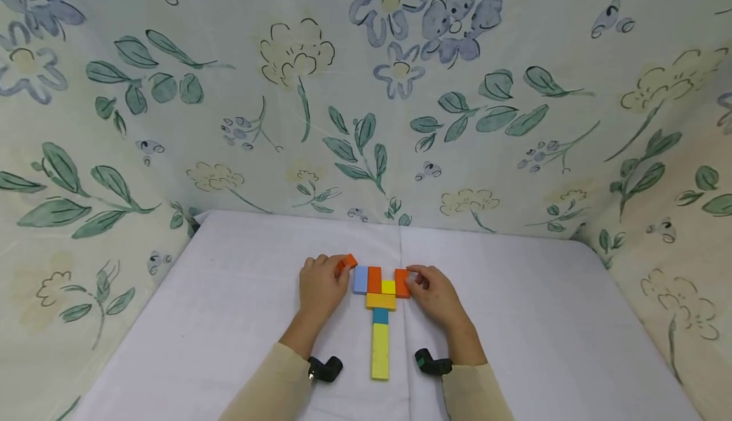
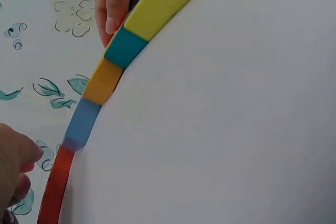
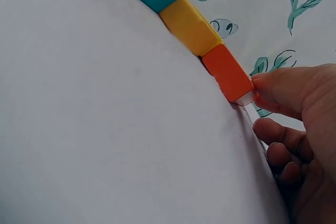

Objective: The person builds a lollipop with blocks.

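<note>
My left hand (image 1: 322,286) pinches a small orange-red block (image 1: 349,261) between thumb and fingers, just off the upper left corner of a light blue block (image 1: 360,279). A second orange-red block (image 1: 374,279) lies flush against the light blue one, with a small yellow block (image 1: 388,287) on its right. At the right end of this row, my right hand (image 1: 437,299) grips another orange-red block (image 1: 402,283) at its outer side. Under the row lie an orange-yellow block (image 1: 380,301), a teal block (image 1: 380,315) and a long yellow-green block (image 1: 380,352) in a column.
A white cloth (image 1: 543,319) covers the table, with a fold line running near the blocks. Floral curtains (image 1: 343,122) hang behind the table and along both sides. Each wrist wears a black camera, the left one (image 1: 326,369) and the right one (image 1: 433,363).
</note>
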The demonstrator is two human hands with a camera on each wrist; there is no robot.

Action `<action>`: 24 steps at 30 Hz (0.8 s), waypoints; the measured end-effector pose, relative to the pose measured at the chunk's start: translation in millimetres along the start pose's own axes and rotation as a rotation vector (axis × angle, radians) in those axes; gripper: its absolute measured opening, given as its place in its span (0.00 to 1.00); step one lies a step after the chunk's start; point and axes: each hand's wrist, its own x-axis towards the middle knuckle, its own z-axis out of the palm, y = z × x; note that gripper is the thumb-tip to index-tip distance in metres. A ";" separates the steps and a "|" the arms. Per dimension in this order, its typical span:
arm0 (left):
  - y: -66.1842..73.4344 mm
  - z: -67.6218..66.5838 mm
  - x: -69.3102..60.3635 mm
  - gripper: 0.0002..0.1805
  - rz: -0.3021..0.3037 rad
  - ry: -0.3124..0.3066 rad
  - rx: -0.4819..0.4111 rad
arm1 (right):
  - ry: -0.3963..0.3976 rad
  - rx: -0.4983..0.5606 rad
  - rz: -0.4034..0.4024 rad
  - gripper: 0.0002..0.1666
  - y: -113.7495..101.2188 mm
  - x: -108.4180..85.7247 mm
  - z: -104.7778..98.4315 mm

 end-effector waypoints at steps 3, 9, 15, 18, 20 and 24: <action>0.1 0.8 10.2 0.19 -0.035 -0.081 0.059 | -0.003 0.004 0.007 0.22 -0.9 0.0 0.0; -3.2 5.8 18.7 0.19 -0.082 -0.153 0.043 | -0.003 0.006 0.013 0.22 -0.9 0.8 1.5; -5.3 9.2 20.6 0.21 -0.132 -0.176 -0.017 | -0.001 0.005 0.026 0.22 -0.3 0.8 1.5; -5.6 8.7 21.1 0.22 -0.143 -0.185 -0.022 | -0.001 0.005 0.026 0.22 0.0 0.7 1.6; -6.0 8.4 21.9 0.21 -0.142 -0.191 -0.015 | 0.000 0.005 0.025 0.22 -0.2 0.8 1.5; -6.0 5.9 24.8 0.20 -0.128 -0.199 -0.007 | 0.000 0.006 0.021 0.22 -0.7 0.9 1.3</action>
